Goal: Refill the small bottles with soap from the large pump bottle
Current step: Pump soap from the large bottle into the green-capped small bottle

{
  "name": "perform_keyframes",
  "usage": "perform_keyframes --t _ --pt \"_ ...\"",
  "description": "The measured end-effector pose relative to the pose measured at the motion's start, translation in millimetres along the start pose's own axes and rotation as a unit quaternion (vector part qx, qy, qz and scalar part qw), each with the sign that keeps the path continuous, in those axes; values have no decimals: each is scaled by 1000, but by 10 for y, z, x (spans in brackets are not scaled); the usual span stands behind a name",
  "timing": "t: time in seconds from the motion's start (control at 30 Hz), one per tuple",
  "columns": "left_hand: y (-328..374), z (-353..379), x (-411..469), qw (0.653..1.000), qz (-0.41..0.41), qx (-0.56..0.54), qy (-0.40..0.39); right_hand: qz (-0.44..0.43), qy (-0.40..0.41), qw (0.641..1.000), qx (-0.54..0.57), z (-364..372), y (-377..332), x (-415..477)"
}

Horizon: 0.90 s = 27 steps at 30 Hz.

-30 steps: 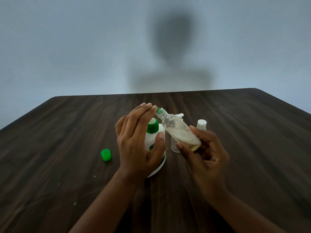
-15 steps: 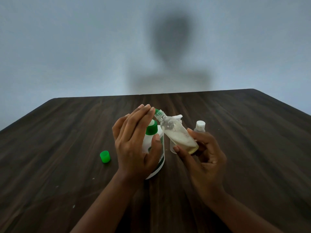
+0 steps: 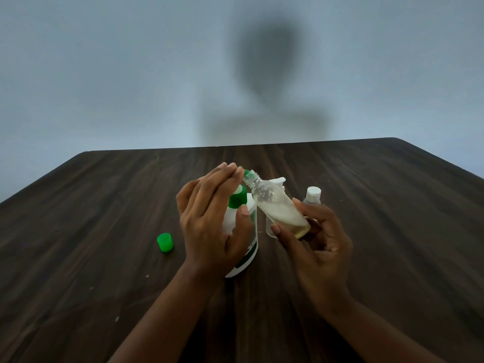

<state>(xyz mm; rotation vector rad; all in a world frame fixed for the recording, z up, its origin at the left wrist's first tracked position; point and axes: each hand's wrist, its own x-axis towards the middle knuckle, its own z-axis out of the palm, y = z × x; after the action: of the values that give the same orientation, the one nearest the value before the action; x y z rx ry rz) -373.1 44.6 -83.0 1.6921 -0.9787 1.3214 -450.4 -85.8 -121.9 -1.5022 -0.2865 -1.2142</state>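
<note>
The large white pump bottle [image 3: 250,239] with a green collar stands on the dark wooden table [image 3: 104,205]. My left hand [image 3: 207,226] grips it, with the fingers flat over the pump head and the thumb on the body. My right hand [image 3: 322,244] holds a small clear bottle [image 3: 277,208] tilted to the left. Its open neck meets the green pump nozzle just past my left fingertips. Pale yellowish, foamy soap fills the lower part of this small bottle.
A loose green cap [image 3: 165,242] lies on the table left of my left hand. Behind the held bottle stand a small clear bottle with a white cap [image 3: 313,195] and another with a white spray top [image 3: 279,180]. A grey wall rises beyond the table's far edge.
Both hands and the tilted small bottle have drifted very slightly to the left. The grips are the same.
</note>
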Motion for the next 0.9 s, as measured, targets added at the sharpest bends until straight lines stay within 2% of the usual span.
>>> perform_keyframes --t 0.2,0.43,0.67,0.9 --pt "10 0 18 1000 -7 -6 -1 -14 6 1000 -14 31 -13 8" --pt "41 15 -31 1000 -16 -3 3 15 5 1000 -6 -24 13 -41" --pt "35 24 -30 1000 -21 6 -8 -15 3 1000 -13 31 -20 7" --pt "26 33 -29 1000 -29 10 -1 3 7 1000 6 34 20 -11"
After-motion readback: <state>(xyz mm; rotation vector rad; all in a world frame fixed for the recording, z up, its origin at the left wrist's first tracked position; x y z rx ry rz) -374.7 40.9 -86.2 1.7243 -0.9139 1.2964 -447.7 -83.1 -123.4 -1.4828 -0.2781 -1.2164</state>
